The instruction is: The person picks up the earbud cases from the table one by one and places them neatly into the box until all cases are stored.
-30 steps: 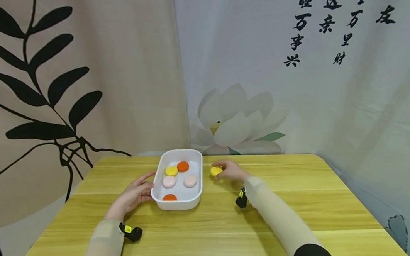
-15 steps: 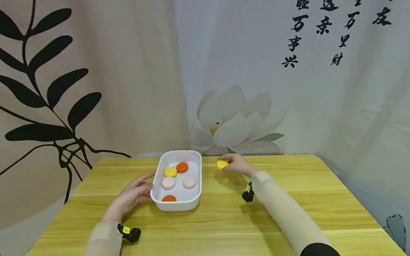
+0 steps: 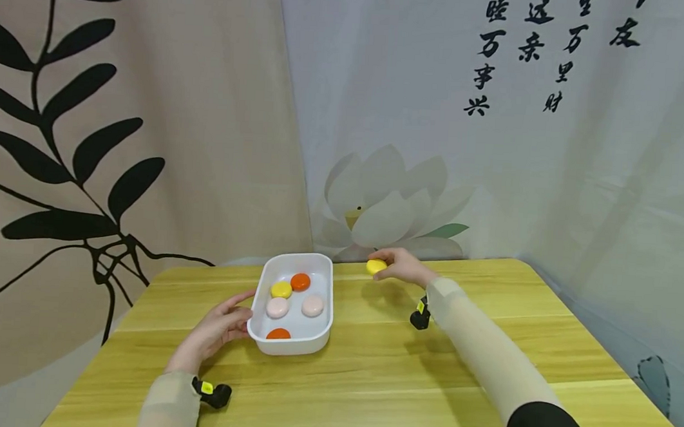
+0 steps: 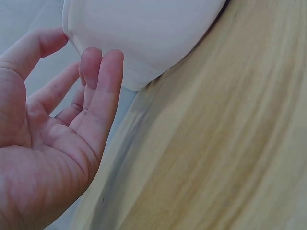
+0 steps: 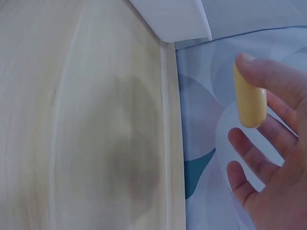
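Observation:
My right hand [image 3: 405,267] pinches a yellow rounded disc [image 3: 376,267] between thumb and fingers, held up over the far edge of the table. In the right wrist view the yellow disc [image 5: 250,100] is seen edge-on, with its shadow on the wood. A white rectangular box [image 3: 327,290] with rounded corners stands left of it. Beside the box's left wall is my left hand [image 3: 210,332], fingers loosely extended and fingertips at the wall. Inside lie a yellow disc [image 3: 281,289], two pale pink discs [image 3: 312,305] and two orange discs [image 3: 300,281], one partly hidden by the near wall.
The wooden table [image 3: 368,382] has its far edge close behind the box. Beyond it hangs a printed cloth backdrop [image 3: 218,136]. Small black wrist cameras [image 3: 214,394] sit on both wrists.
My right hand has lifted the yellow disc off the table, moving up and slightly right. My left hand stays at the box. The head view has shifted a little.

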Demonstrator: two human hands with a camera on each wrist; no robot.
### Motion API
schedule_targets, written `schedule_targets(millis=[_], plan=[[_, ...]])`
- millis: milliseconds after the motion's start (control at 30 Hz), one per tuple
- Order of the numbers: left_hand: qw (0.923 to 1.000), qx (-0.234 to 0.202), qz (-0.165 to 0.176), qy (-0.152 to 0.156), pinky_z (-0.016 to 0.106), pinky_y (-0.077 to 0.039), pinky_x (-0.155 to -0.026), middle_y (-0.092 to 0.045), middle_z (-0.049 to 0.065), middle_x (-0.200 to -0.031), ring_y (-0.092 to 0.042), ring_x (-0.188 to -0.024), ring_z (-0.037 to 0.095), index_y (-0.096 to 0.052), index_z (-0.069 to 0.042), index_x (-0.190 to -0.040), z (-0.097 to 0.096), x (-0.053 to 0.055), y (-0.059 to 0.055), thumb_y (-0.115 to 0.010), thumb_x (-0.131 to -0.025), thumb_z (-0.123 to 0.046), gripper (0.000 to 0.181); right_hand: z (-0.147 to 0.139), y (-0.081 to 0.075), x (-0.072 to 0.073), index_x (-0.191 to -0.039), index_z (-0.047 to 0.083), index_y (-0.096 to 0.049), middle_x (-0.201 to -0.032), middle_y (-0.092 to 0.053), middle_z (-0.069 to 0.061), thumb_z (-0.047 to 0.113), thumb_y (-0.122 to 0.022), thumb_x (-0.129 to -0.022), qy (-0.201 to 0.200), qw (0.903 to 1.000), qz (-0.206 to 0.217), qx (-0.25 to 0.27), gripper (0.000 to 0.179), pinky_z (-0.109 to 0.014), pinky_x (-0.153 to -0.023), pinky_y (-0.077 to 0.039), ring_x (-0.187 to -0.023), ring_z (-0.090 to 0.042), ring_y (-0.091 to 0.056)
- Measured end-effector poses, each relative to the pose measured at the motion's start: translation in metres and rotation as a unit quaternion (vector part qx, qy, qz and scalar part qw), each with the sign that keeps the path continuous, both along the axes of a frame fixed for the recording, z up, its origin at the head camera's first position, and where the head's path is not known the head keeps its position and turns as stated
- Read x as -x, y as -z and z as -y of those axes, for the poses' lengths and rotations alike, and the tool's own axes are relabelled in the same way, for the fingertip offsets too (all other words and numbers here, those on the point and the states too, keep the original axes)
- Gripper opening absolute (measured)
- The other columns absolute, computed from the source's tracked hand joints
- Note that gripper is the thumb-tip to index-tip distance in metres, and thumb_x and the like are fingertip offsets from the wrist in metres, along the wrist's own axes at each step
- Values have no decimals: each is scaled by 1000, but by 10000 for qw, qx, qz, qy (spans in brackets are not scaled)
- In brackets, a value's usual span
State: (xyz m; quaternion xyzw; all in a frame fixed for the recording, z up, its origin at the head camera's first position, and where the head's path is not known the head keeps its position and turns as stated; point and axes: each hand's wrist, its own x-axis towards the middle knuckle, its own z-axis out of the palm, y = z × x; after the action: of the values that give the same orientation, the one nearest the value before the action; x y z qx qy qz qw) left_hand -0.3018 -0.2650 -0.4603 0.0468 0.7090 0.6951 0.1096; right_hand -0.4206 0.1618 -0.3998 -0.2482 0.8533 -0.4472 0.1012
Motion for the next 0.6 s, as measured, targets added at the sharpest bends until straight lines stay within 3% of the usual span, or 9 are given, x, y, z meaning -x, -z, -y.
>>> schedule_targets(millis=[600], plan=[[10000, -29, 35, 66, 35, -56, -78, -63, 10, -102, -62, -75, 16, -23, -6, -153, 1, 0, 1, -57, -97, -11, 67, -3, -6, 2, -132, 7, -59, -131, -58, -12, 7, -74, -85, 56, 9999, -139, -37, 50, -36, -87, -51, -105, -23, -60]])
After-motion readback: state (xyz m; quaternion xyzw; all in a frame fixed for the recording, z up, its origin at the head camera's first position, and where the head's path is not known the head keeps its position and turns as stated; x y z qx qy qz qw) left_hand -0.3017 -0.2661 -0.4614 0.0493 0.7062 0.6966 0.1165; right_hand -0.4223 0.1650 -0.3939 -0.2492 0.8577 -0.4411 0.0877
